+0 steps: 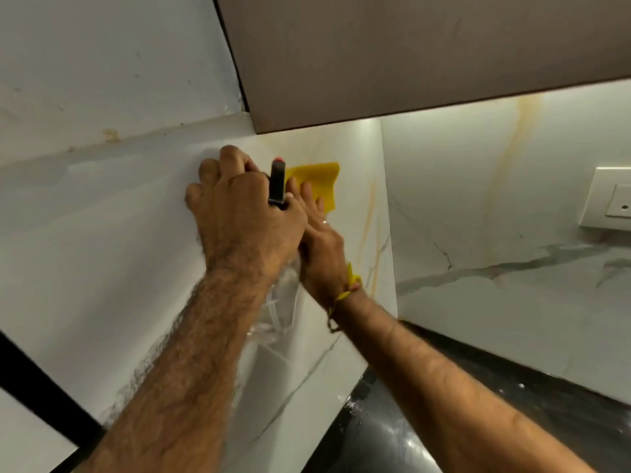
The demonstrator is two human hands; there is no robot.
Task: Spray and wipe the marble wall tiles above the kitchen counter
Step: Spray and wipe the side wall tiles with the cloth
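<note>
Gleaming marble wall tiles (478, 186) above dark counter (392, 435)

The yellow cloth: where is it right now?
Head view, centre: the yellow cloth lies flat on the marble wall tile, under the right hand, just below the cabinet.

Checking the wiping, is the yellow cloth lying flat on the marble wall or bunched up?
Mostly flat: the yellow cloth lies against the white marble wall tile under the right hand's straight fingers; its lower part is hidden.

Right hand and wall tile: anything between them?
Yes, the yellow cloth: the right hand presses it flat on the tile, per the head view.
</note>
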